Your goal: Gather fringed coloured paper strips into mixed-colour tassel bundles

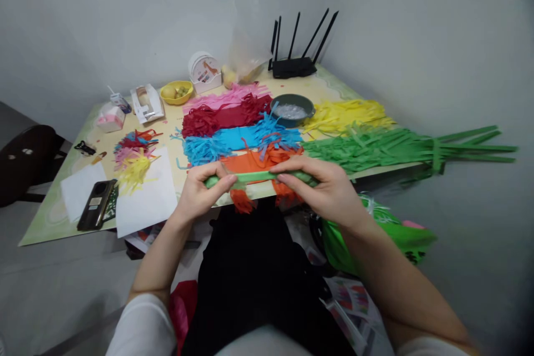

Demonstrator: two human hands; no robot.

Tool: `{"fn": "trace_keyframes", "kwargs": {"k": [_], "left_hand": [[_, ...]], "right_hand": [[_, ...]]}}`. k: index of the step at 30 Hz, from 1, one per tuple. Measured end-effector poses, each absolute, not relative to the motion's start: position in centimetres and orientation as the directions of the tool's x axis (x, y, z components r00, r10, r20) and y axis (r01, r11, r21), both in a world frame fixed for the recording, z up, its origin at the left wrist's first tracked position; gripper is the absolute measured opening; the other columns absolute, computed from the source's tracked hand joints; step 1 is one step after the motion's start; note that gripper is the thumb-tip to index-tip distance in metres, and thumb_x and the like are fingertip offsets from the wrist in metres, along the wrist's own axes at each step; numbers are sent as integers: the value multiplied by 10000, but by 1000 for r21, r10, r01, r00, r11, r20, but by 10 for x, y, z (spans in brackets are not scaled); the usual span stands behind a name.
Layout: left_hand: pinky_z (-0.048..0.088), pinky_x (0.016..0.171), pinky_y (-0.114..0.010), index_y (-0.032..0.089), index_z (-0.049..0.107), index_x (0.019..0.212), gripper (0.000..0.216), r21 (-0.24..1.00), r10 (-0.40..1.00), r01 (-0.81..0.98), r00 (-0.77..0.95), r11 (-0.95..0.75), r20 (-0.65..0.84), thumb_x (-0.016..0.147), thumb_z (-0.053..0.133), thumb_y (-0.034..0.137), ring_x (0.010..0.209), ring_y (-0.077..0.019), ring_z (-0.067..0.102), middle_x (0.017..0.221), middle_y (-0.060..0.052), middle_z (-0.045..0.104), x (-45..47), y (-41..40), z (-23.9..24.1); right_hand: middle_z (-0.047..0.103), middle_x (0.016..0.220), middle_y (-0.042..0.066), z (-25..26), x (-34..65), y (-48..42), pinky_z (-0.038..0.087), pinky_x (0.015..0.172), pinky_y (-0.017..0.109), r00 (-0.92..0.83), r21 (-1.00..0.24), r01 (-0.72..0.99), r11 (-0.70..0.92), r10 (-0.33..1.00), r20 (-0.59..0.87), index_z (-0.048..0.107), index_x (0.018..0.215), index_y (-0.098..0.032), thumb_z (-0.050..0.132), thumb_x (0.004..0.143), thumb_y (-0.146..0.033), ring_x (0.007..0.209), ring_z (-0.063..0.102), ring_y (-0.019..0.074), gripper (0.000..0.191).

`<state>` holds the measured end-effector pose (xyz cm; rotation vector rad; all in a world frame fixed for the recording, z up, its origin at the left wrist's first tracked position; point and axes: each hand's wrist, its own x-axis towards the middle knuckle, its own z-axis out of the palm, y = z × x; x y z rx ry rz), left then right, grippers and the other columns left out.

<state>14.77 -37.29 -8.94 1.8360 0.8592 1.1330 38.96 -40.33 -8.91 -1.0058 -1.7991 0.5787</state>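
A light green paper strip is stretched level between my two hands, above the table's front edge. My left hand pinches one end between thumb and fingers. At the other end, my right hand grips it the same way. Some of the green lies hidden inside both hands. Just behind the strip is orange fringed paper, partly covered by my hands. Beyond it lie blue fringed paper, dark red fringed paper and pink fringed paper. A large green fringed bundle extends past the table's right edge.
A dark bowl stands beside yellow fringed paper. At the back are a black router and a yellow basket. Left are white sheets, a dark phone-like object and small colourful tassels. A green bag sits below right.
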Motion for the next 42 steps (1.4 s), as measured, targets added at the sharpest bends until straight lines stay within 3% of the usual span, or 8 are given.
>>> {"fn": "trace_keyframes", "kwargs": {"k": [4, 8, 11, 17, 22, 32, 37, 42], "left_hand": [[350, 518, -216, 173, 456, 581, 364, 768, 814, 298, 344, -567, 468, 856, 668, 285, 501, -72, 435, 522, 51, 478, 152, -375, -90], [451, 632, -215, 186, 649, 941, 103, 681, 786, 403, 410, -612, 463, 877, 649, 267, 685, -106, 619, 811, -6, 697, 150, -373, -90], [481, 684, -230, 184, 675, 934, 113, 654, 787, 453, 457, -606, 414, 895, 626, 278, 740, -132, 668, 849, -29, 734, 148, -372, -89], [549, 670, -253, 160, 630, 916, 158, 940, 867, 145, 448, -308, 215, 895, 629, 317, 690, -161, 725, 775, -47, 747, 149, -372, -92], [570, 668, -265, 139, 741, 996, 216, 986, 898, 41, 420, -163, 131, 857, 665, 286, 710, -181, 731, 749, -71, 757, 148, -371, -96], [559, 704, -263, 188, 797, 808, 230, 940, 881, 14, 354, -340, 314, 776, 597, 78, 746, -154, 690, 741, -54, 742, 151, -370, -107], [548, 859, -320, 202, 785, 793, 273, 843, 820, 211, 434, -495, 373, 759, 558, 53, 915, -188, 701, 972, -68, 759, 142, -377, -95], [464, 1030, -407, 204, 755, 977, 181, 823, 759, 273, 596, -498, 262, 862, 616, 221, 1102, -247, 667, 1128, -89, 739, 139, -370, -77]], "right_hand": [[737, 1118, 61, -90, 388, -405, 529, 878, 296, -207, -672, 495, 550, 826, 524, 695, 1142, -209, 607, 904, -211, 999, 697, 196, 254], [745, 991, 72, -91, 388, -406, 522, 799, 283, -201, -606, 597, 525, 830, 521, 701, 1007, -172, 584, 913, -210, 897, 698, 190, 155], [736, 908, 45, -90, 389, -406, 510, 734, 270, -176, -654, 603, 457, 876, 450, 682, 914, -185, 596, 889, -213, 831, 689, 183, 94], [747, 783, 22, -91, 388, -404, 538, 618, 249, -116, -900, 291, 325, 946, 304, 700, 898, -210, 640, 846, -250, 667, 691, 154, 88], [762, 753, 29, -101, 386, -398, 580, 615, 260, -104, -959, 100, 265, 961, 255, 770, 891, -222, 680, 827, -271, 633, 698, 148, 121], [719, 657, 23, -121, 380, -384, 548, 551, 220, -77, -965, -191, 177, 978, 195, 745, 725, -189, 737, 745, -239, 562, 659, 120, 54], [718, 697, 29, -118, 382, -385, 540, 568, 243, -125, -938, -50, 343, 930, 346, 724, 698, -184, 626, 768, -155, 587, 657, 131, 124], [742, 751, 22, -102, 382, -390, 554, 662, 261, -334, -724, 182, 665, 734, 591, 732, 771, -209, 533, 784, -67, 695, 696, 146, 245]]}}
